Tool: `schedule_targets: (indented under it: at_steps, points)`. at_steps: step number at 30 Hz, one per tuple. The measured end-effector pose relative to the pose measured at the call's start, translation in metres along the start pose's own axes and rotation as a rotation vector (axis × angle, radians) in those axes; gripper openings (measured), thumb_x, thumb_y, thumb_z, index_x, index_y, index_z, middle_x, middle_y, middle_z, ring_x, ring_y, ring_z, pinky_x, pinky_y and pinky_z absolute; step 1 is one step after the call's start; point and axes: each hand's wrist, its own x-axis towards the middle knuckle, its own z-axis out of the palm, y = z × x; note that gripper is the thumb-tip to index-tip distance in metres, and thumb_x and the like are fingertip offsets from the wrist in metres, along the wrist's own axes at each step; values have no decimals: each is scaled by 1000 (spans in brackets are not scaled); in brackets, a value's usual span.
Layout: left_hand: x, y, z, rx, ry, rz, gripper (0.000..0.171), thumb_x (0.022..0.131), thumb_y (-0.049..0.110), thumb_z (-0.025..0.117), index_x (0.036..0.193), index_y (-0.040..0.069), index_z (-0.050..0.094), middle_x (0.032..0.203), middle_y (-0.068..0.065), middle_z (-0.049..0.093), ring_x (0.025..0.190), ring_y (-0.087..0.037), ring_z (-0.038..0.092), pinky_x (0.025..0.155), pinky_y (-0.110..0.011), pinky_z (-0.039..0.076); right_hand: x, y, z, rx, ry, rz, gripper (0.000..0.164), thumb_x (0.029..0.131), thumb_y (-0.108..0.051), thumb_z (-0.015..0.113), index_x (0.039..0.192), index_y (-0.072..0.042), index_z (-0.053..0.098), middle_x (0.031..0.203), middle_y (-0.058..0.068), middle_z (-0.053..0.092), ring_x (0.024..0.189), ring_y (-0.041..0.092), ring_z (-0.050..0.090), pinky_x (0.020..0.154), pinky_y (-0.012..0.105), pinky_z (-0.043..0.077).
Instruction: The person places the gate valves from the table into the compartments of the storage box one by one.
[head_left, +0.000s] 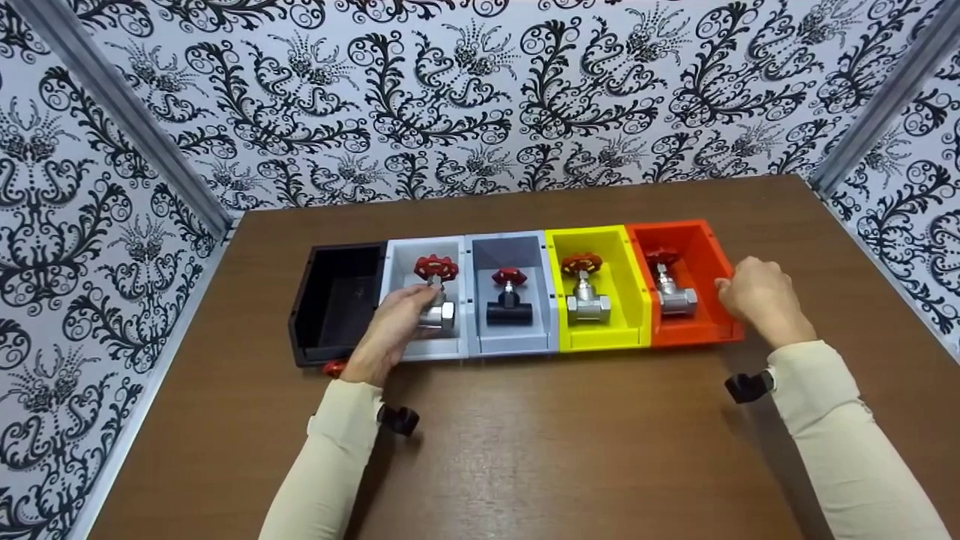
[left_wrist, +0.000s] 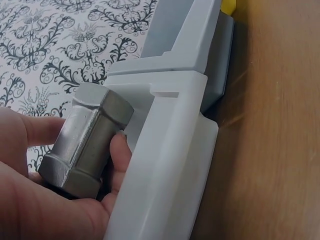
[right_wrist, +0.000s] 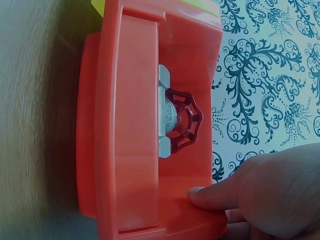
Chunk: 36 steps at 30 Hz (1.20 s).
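On my feed, the left hand (head_left: pixel 390 330) has its fingers curled round a silvery metal valve (left_wrist: pixel 84 137) with 2 faceted hexagonal ends and a red, scalloped handwheel (head_left: pixel 436 267); it sits within the white bin (left_wrist: pixel 162 155), though I cannot tell whether it touches the floor. The right hand (head_left: pixel 761 296) pinches the smooth red plastic bin (right_wrist: pixel 135 125) by its side wall, on the wood-grained worktop (head_left: pixel 540 442).

walls (head_left: pixel 480 105): white, black floral scrollwork | corner posts (head_left: pixel 131 112): grey | tabletop (head_left: pixel 525 450): brown, wood-grained, faint sheen
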Motion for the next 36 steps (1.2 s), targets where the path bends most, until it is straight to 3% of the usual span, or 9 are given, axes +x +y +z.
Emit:
schedule_targets:
  at_steps: [8,15,22,28,36]
  points:
    - [1,-1,2,49,55,-13,34,103,21,49,125,-3,58,91,-4,57,80,-13,59,72,-32,56,0,1,1,-1,13,-2,34,98,-22,56,96,12,58,83,27,56,72,41,56,59,39,47]
    - [4,1,4,57,69,-4,29,103,22,48,112,-3,60,80,-1,58,67,-10,60,68,-31,57,-1,0,2,-24,52,-37,33,97,-20,54,97,13,60,92,35,57,81,50,57,73,56,49]
    - [5,2,6,93,89,-17,25,103,21,49,109,0,61,84,-2,54,68,-11,58,70,-32,54,-1,0,2,-16,44,-28,33,97,-20,55,97,13,60,91,33,57,80,48,57,70,53,49]
    - [8,-1,5,133,96,-10,27,104,23,49,108,-1,61,85,-3,52,69,-11,57,67,-29,51,-1,0,2,-16,55,-34,33,97,-20,55,96,13,61,89,33,58,79,49,57,70,54,49]
    - [11,-2,5,158,104,-4,30,104,22,49,112,-4,61,85,-2,53,69,-11,56,67,-28,50,-1,0,1,-8,26,-13,34,97,-21,56,98,13,60,87,29,57,76,44,56,66,46,48]
